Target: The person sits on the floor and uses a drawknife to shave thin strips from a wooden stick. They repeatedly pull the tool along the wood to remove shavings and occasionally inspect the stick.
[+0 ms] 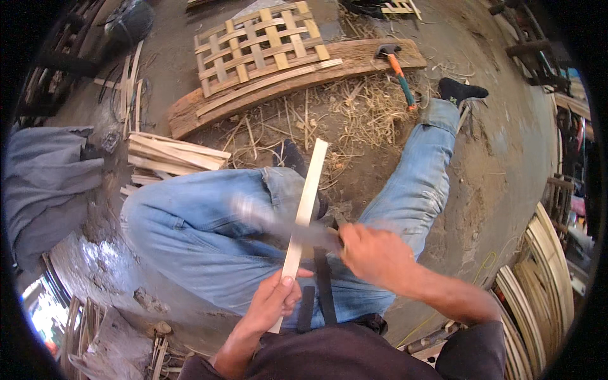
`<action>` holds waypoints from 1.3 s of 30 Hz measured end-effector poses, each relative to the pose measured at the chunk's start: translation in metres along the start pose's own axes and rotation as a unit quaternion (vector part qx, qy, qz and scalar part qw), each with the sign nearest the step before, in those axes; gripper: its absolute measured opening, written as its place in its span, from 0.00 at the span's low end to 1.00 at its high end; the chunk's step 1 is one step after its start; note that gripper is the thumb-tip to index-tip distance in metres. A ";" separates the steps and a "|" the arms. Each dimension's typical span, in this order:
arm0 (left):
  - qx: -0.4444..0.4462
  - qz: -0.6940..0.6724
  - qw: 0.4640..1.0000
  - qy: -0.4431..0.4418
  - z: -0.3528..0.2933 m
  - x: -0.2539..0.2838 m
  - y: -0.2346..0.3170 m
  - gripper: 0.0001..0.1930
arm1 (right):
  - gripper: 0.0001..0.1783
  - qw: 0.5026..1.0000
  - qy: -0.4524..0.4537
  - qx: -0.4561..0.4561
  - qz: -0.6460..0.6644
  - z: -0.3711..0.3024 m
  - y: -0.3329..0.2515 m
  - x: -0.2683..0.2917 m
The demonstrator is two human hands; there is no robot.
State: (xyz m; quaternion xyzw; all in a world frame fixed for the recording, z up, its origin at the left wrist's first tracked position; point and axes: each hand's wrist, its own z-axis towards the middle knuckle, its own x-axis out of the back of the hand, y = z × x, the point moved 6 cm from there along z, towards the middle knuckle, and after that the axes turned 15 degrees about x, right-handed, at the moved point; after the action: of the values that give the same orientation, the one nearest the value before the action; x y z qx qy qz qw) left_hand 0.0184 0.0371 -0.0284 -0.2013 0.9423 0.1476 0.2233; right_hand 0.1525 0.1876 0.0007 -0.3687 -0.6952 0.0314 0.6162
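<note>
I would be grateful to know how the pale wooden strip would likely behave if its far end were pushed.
The pale wooden strip is probably fairly stiff, as it looks straight beyond the left hand. Being narrow, it seems light. It might pivot, since the hand grasps it toward its near end.

left fingers [291,295]: pale wood strip [311,180] | right fingers [353,239]: blurred blade [269,218], across strip | hammer [399,73]: head on plank [361,56]

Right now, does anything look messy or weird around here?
Yes: loose shavings are strewn messily over the floor beside the thick board. The hammer looks askew too, its handle sticking out past the board's edge. The pale strip in the left hand looks straight.
</note>
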 end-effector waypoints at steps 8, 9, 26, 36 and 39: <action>-0.029 0.029 0.999 -0.010 -0.010 0.007 -0.007 0.25 | 0.12 0.995 0.086 -0.036 -0.034 0.003 0.071 0.042; -0.032 0.030 0.999 -0.009 -0.012 0.006 -0.004 0.25 | 0.12 0.996 0.071 0.011 -0.046 0.003 0.064 0.040; -0.068 0.127 0.985 0.093 -0.006 0.016 -0.006 0.23 | 0.16 0.994 0.056 0.022 -0.091 0.018 -0.058 0.083; -0.123 0.182 0.961 0.169 -0.015 0.024 0.006 0.21 | 0.13 0.989 0.089 -0.114 -0.022 0.002 0.053 0.040; -0.082 0.093 0.987 0.099 -0.008 0.017 0.004 0.20 | 0.13 0.997 -0.044 0.047 -0.048 -0.012 -0.005 0.003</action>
State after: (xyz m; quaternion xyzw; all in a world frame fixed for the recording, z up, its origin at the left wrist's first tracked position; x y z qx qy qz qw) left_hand -0.0002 0.0320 -0.0294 -0.1444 0.9590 0.2238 0.0972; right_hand 0.1608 0.1803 0.0083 -0.3038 -0.7366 0.0502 0.6021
